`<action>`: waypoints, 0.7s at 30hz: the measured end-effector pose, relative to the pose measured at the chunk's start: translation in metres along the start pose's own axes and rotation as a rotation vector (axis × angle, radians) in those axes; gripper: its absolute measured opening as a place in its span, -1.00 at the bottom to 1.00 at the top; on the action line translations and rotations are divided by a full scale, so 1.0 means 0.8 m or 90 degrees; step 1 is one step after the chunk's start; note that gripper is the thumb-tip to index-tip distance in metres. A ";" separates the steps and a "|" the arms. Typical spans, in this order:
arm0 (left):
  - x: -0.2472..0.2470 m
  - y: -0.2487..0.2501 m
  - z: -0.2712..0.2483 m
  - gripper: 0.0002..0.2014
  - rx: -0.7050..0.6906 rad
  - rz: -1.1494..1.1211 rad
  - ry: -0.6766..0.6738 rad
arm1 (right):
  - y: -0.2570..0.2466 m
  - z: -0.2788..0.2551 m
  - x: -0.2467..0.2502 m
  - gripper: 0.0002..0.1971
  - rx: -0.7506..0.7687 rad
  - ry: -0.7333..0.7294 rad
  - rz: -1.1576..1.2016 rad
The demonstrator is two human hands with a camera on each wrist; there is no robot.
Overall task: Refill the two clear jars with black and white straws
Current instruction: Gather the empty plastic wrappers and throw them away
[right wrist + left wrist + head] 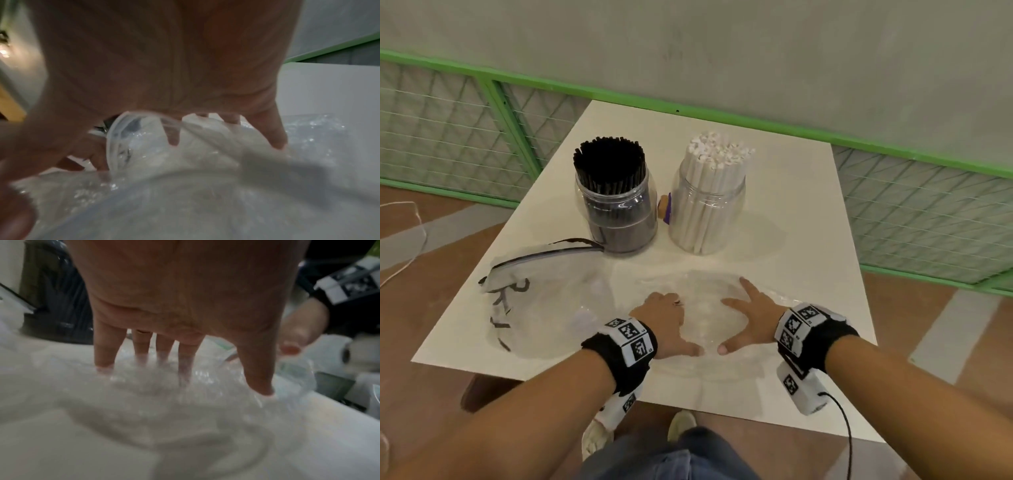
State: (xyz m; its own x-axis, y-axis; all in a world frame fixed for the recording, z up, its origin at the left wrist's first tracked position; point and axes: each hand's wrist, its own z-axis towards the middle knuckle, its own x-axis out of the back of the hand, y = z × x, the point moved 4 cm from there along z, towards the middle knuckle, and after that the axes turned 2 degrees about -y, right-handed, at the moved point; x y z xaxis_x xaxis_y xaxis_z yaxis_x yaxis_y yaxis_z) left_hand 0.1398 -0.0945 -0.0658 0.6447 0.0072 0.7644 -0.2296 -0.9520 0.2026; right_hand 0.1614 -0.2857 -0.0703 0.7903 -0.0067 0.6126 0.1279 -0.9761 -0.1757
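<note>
Two clear jars stand side by side on the far half of the white table (808, 212), upright and just apart. Left jar (619, 219) is packed with black straws (608, 161); right jar (705, 219) is packed with white straws (717, 161). Straw ends project above both rims. A small cork-and-purple object (666, 207) sits between the jars, identity unclear.

Left hand (666, 322) and right hand (751, 317) both lie on a crumpled clear plastic bag (709, 318) at the near middle of the table. Right hand is spread wide, fingers straight, palm down on the plastic. Left hand rests with thumb extended toward the right thumb; from the left wrist view its fingers (141, 344) point straight down into the plastic, pressing rather than gripping. Thumbs are close but apart.

A second clear bag (534, 301), with black markings and a zip edge, lies flat at the near left, its far corner close to the left jar. Green-framed mesh fencing (465, 137) borders the area
</note>
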 end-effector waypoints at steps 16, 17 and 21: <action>0.045 0.004 0.012 -0.91 0.062 -0.515 0.290 | -0.010 -0.022 0.009 0.35 0.141 0.379 0.282; 0.048 0.011 0.011 -0.91 0.065 -0.630 0.286 | -0.013 -0.026 0.017 0.29 0.148 0.422 0.295; 0.064 0.050 -0.003 -0.69 -0.013 -1.172 0.113 | -0.036 -0.033 0.033 -0.01 0.242 0.479 0.267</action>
State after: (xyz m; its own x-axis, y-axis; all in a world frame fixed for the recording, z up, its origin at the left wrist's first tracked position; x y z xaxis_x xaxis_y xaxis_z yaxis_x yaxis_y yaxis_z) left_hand 0.1619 -0.1318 -0.0172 -0.0144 0.9341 -0.3566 0.5799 0.2983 0.7581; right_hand 0.1630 -0.2637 -0.0284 0.2389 -0.6097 0.7558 0.2120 -0.7268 -0.6533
